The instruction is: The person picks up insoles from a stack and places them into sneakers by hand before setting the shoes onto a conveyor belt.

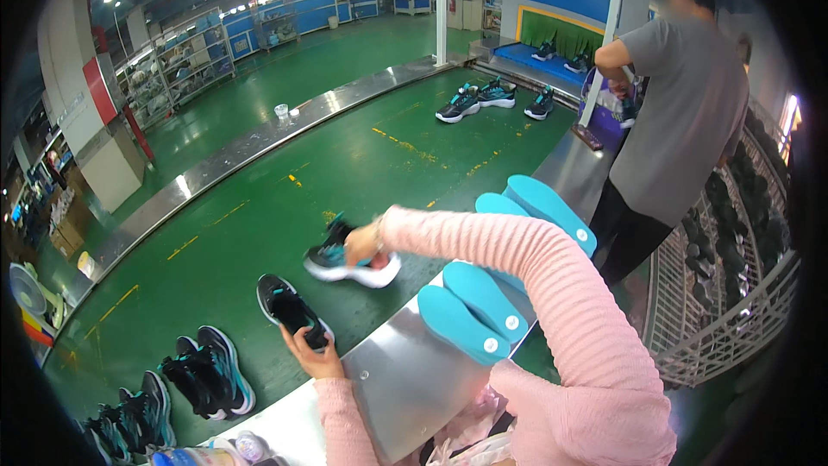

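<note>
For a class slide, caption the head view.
Left hand grips one black sneaker, right hand touches another, near turquoise insoles.

Head fisheye, tilted down, ahead (green belt (414,194) near).

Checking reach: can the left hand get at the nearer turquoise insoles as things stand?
Probably yes, once it lets go: the left hand has a black sneaker by the heel, but only metal ledge seems to separate that hand from the turquoise insoles.

Black-and-teal fabric sneakers (226,371) sit near left and far right on the flat green table (345,173); oblong teal insoles (461,325) lie along its metal near edge (392,371).
</note>
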`<state>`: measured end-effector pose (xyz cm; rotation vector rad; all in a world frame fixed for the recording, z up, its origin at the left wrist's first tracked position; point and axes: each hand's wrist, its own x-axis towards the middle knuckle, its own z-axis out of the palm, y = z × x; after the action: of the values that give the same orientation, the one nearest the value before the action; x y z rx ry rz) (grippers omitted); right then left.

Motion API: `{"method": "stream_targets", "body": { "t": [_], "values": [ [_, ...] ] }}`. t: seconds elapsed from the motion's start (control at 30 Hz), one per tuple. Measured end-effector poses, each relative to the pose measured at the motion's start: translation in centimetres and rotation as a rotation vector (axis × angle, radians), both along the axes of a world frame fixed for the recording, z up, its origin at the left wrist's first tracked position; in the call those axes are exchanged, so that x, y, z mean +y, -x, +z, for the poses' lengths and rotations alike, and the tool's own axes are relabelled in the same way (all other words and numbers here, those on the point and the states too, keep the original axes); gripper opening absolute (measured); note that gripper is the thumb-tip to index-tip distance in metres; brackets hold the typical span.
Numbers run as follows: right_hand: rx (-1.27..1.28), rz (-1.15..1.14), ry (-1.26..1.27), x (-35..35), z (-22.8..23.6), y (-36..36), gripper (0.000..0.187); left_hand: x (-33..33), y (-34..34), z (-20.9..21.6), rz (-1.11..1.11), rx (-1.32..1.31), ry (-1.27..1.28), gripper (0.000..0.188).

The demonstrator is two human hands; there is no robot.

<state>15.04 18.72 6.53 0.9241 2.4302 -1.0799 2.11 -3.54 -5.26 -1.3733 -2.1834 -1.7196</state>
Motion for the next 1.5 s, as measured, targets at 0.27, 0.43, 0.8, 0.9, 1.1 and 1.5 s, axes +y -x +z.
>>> {"method": "stream_targets", "body": {
  "t": [0.27,0.43,0.8,0.9,1.1,1.5],
  "values": [
    [0.510,0.547,-0.361,-18.2,8.9,1.6,0.027,0.3,1.1,-1.4,-0.235,-0.596,-0.297,0.049],
    [0.370,0.151,-0.634,-17.5,9.4,-7.7,0.038,-1.0,-2.3,2.8,-0.011,0.337,-0.162,0.042],
    [-0.040,-0.622,-0.734,-17.3,-6.0,-20.5,0.050,1.1,-3.6,-0.3,-0.106,0.255,-0.071,0.032],
    [-0.070,-0.607,-0.644,-17.3,-4.8,-20.8,0.058,1.4,-3.7,1.1,-0.144,0.240,-0.092,0.021],
    [-0.207,-0.603,-0.676,-17.0,-5.0,-20.9,0.074,1.2,-3.2,4.4,-0.216,0.324,-0.102,0.031],
    [0.437,-0.478,-0.452,-17.0,2.6,-17.1,0.028,6.1,5.3,6.4,-0.162,0.277,0.516,0.054]
  ]
}}
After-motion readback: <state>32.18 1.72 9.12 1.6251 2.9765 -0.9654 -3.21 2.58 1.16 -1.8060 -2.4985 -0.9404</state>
